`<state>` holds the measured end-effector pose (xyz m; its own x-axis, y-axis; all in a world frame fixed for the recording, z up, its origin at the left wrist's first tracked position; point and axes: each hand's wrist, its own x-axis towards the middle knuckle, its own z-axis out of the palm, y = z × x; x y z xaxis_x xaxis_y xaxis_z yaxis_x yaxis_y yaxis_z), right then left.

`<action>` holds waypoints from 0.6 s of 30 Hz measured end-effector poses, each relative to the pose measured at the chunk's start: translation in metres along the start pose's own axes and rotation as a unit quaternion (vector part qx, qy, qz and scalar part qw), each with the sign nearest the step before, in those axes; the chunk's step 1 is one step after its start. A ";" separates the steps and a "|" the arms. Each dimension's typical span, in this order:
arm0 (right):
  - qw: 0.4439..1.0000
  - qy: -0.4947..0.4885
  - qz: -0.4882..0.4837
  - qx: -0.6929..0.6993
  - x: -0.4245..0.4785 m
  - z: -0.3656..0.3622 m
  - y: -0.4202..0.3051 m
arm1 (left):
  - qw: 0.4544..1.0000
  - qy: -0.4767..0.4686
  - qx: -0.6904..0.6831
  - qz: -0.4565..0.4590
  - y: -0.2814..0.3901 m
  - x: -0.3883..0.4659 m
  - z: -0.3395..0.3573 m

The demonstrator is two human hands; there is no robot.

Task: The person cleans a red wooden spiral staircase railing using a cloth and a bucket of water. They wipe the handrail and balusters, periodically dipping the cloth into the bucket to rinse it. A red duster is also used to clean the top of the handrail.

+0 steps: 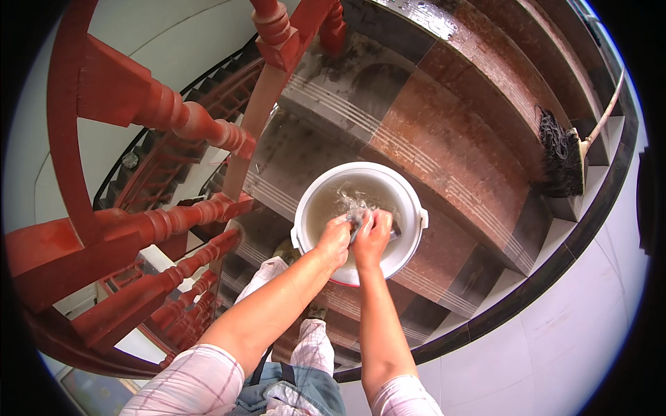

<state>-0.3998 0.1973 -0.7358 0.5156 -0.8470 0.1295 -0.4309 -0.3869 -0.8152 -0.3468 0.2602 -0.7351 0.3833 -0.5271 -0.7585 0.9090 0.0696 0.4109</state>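
A white plastic bucket (413, 192) of cloudy grey-brown water (325, 200) stands on a stair tread before me. Over its middle my left hand (335, 236) and my right hand (372, 234) are side by side, both gripping a wet grey cloth (356, 221). Most of the cloth is hidden by my fingers. Water splashes just beyond my knuckles, and a dark end of the cloth shows to the right of my right hand.
Red wooden balusters (197, 122) and a railing border the stairs on the left, above a lower flight. A broom (564, 153) with black bristles leans at the right wall. Brown and grey tiled steps (442, 125) rise ahead; an upper tread shines wet.
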 end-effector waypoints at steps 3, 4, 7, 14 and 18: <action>1.000 0.001 0.021 0.017 0.027 0.009 0.044 | 0.999 0.034 0.032 -0.010 0.023 -0.011 0.003; 0.999 -0.036 -0.009 0.019 0.033 0.008 0.049 | 1.000 0.017 0.019 0.012 0.030 -0.011 -0.003; 0.993 -0.104 -0.003 0.047 0.040 0.009 0.063 | 0.998 0.030 0.024 0.048 0.034 -0.004 -0.029; 0.947 -0.144 0.268 -0.102 0.007 0.043 0.098 | 0.995 0.084 0.012 -0.053 0.014 0.019 -0.035; 0.868 -0.228 0.267 0.351 0.007 0.033 0.038 | 0.993 0.042 -0.083 -0.069 0.012 0.041 -0.054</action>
<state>-0.3882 0.1890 -0.7845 0.6899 -0.5423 -0.4796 -0.2237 0.4704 -0.8536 -0.3110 0.2854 -0.7889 0.2584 -0.4695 -0.8443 0.9659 0.1428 0.2162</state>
